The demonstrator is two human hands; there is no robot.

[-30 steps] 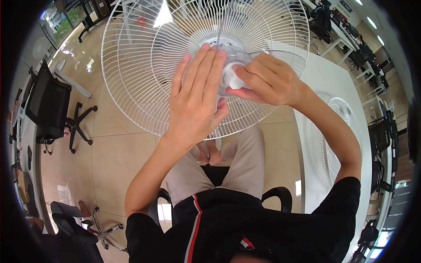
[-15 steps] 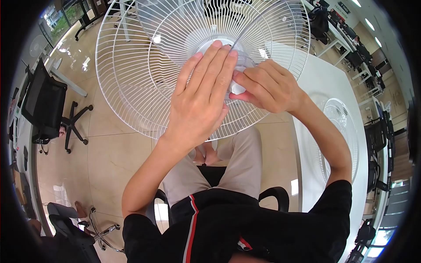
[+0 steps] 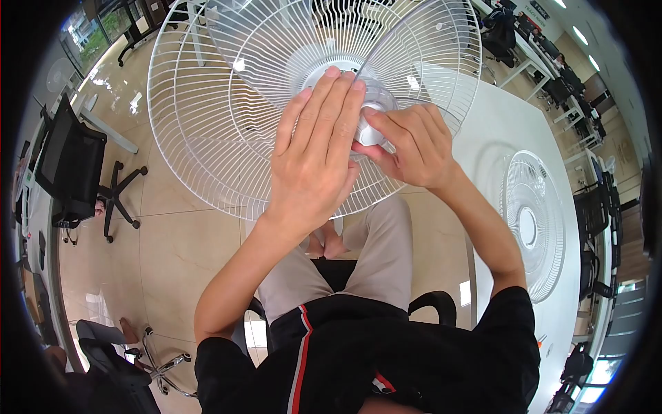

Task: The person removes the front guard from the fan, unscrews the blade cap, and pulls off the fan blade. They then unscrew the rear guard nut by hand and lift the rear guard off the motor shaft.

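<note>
A large white fan grille point(image 3: 181, 138) is upright in front of me, with clear fan blades point(image 3: 431, 48) inside it. My left hand point(image 3: 310, 155) lies flat over the blades by the hub, its fingers stretched out and close together. What is under the palm is hidden. At the middle of the fan, my right hand point(image 3: 417, 145) pinches a white knob point(image 3: 370, 131) between thumb and fingers. The knob sits at the centre of the clear blade hub.
On the white table point(image 3: 493, 124) to my right lies a second round fan grille point(image 3: 527, 228) with a white centre disc. Black office chairs point(image 3: 72, 162) stand on the tiled floor at my left. My legs point(image 3: 376, 255) are below the fan.
My right hand has turned and shifted a little left and down at the knob, with the forearm drawn inward. More of the grille on the table shows. The left hand has barely moved.
</note>
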